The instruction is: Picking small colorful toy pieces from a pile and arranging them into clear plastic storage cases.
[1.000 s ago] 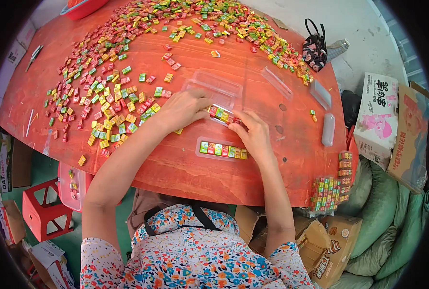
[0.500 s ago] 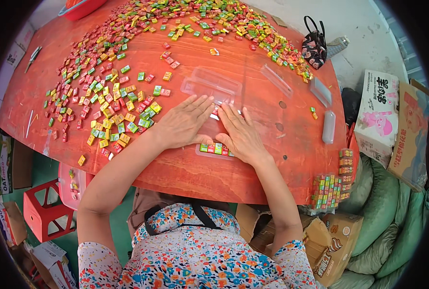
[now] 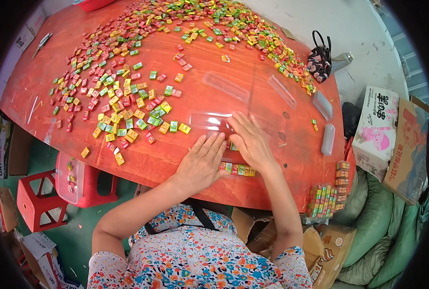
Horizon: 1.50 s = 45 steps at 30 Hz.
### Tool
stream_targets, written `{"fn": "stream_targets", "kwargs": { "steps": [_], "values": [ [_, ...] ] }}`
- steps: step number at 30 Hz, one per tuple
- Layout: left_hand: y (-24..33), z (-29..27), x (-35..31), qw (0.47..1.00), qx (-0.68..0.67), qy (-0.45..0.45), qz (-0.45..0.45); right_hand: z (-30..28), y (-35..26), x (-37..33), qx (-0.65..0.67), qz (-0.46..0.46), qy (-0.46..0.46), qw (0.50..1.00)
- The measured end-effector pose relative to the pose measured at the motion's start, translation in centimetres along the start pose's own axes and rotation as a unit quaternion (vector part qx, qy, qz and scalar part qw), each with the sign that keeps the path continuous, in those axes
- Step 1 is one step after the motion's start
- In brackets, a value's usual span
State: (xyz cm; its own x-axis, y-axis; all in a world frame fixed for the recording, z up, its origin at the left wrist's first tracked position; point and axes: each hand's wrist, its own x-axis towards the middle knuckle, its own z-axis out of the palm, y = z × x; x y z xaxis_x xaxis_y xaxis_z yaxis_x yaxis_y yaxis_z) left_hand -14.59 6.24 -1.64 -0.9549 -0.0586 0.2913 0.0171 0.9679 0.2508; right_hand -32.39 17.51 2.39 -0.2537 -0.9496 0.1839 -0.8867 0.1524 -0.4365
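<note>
My left hand [image 3: 201, 161] lies palm down with its fingers stretched out together, over the near part of a clear plastic piece [image 3: 202, 121]. My right hand [image 3: 254, 144] rests flat beside it, fingers extended toward the piece's far edge. The clear piece is shiny, and I cannot tell whether it is a lid or a sheet. Below and between my hands shows a row of small red, green and yellow wrapped packs [image 3: 241, 169], partly covered by my fingers. Beyond my hands lies an empty clear plastic tray [image 3: 226, 86].
A loose heap of small packs [image 3: 120, 94] spreads over the red table's [image 3: 171, 149] left and far sides. More clear trays [image 3: 327, 139] lie to the right. Stacked packs [image 3: 320, 200] sit at the right edge. A dark patterned bag [image 3: 319, 62] stands behind; a red stool [image 3: 41, 202] is at left.
Both hands have come nearer me, with the left lower beside the packs. The clear piece under them shows more fully, apart from the tray beyond. The whole view has shifted slightly.
</note>
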Motion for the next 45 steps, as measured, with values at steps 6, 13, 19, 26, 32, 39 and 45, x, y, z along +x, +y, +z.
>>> {"fn": "stream_targets", "kwargs": {
  "steps": [6, 13, 19, 26, 32, 39, 45],
  "values": [
    [1.0, -0.5, -1.6, 0.999, -0.026, 0.013, -0.02, 1.0, 1.4, 2.5, -0.089, -0.008, -0.062, 0.994],
    [1.4, -0.9, -3.0, 0.999, -0.038, 0.018, -0.031, -1.2, 0.2, 6.1, -0.056, 0.11, -0.071, 0.99],
    [0.1, -3.7, -4.6, 0.992, -0.094, 0.044, -0.065, 3.4, 3.0, 10.5, -0.154, -0.015, 0.018, 0.988],
    [-8.2, -7.3, -7.5, 0.961, 0.008, 0.213, -0.175, 3.0, -0.8, 6.6, -0.101, -0.027, -0.022, 0.994],
    [-7.7, -5.9, -6.3, 0.96, 0.068, 0.171, -0.211, 5.4, -9.5, 8.8, 0.012, -0.117, 0.024, 0.993],
    [-5.2, -6.3, -8.0, 0.966, 0.078, 0.178, -0.171, 7.2, -9.5, 7.1, -0.052, -0.174, 0.021, 0.983],
    [-8.9, -7.8, -6.7, 0.948, 0.046, 0.246, -0.197, 5.8, -10.1, 6.7, 0.017, -0.181, -0.004, 0.983]
  ]
}}
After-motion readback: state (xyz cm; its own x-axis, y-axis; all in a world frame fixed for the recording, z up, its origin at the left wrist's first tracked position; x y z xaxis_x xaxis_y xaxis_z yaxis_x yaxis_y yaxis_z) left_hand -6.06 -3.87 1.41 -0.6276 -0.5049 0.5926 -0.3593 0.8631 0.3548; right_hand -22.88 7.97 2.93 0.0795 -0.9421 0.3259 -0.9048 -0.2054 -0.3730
